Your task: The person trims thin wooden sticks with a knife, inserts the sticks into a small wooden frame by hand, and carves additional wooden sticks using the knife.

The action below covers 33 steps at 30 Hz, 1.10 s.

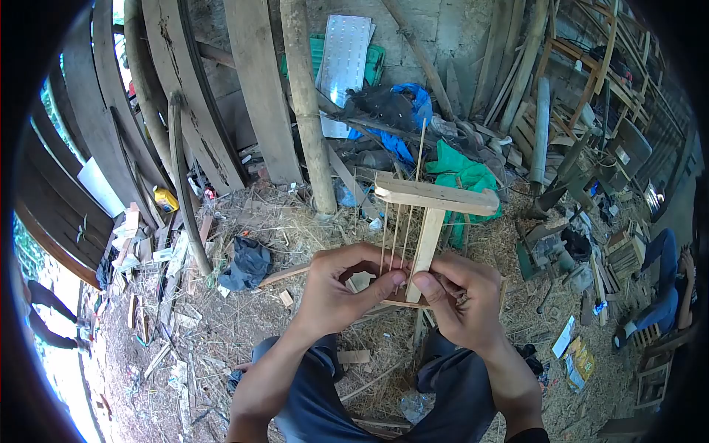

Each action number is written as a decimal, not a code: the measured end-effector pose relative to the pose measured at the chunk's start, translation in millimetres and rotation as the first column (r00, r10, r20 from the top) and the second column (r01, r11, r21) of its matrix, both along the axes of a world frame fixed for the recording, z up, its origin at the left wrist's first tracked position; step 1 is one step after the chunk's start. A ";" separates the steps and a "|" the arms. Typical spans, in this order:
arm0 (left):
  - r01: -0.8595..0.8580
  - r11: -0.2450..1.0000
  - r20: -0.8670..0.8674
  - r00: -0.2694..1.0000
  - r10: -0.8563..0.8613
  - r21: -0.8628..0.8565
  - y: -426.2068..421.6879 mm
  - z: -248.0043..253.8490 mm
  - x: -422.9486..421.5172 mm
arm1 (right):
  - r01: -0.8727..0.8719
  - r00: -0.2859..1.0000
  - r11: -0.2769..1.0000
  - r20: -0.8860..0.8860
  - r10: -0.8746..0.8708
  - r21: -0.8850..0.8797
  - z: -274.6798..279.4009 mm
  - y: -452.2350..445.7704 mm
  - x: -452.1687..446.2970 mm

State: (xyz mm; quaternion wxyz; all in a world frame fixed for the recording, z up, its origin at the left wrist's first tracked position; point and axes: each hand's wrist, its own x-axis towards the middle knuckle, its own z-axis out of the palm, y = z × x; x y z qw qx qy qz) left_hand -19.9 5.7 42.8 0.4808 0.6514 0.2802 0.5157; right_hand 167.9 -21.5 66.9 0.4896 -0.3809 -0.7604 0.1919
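Observation:
A small wooden frame (436,196) is held upright between my hands, with a thick bar across its top and a flat upright slat (426,247) below. Several thin sticks (397,236) run down its left side, and one rises above the bar. My left hand (347,288) pinches the lower ends of the thin sticks between thumb and forefinger. On the right, my right hand (461,295) grips the foot of the slat, thumb in front. Its other fingers are partly hidden behind the frame.
Wooden planks (266,88) and a pole (306,111) lean at the back. A green cloth (465,173) and a dark cloth (247,264) lie on the debris-strewn ground. One person (661,288) sits at the right; another person's legs (52,314) show at the left.

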 end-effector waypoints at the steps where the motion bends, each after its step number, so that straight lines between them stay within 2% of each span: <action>1: -0.007 1.000 -0.018 1.000 0.008 0.011 0.2 -0.5 -0.2 | -0.001 1.000 1.000 -0.011 0.000 -0.008 0.8 -0.4 -0.2; 11: 0.035 0.999 0.030 0.999 -0.035 -0.027 -0.7 1.6 -0.5 | 0.001 0.998 0.998 -0.057 -0.005 -0.056 -2.8 -0.9 -1.0; 16: 0.036 0.999 0.034 0.999 -0.036 -0.020 0.0 1.5 -0.6 | -0.010 0.998 1.000 -0.063 0.011 0.012 -4.6 2.3 -0.2; 20: 0.039 0.999 0.030 0.999 -0.038 -0.028 -0.1 1.9 0.1 | 0.015 1.000 0.999 -0.026 -0.015 -0.033 1.9 -0.8 0.2; 33: -0.010 1.000 -0.014 1.000 0.010 0.001 -0.2 -0.4 0.8 | 0.012 1.000 1.000 -0.026 -0.011 0.014 -1.2 0.5 -0.2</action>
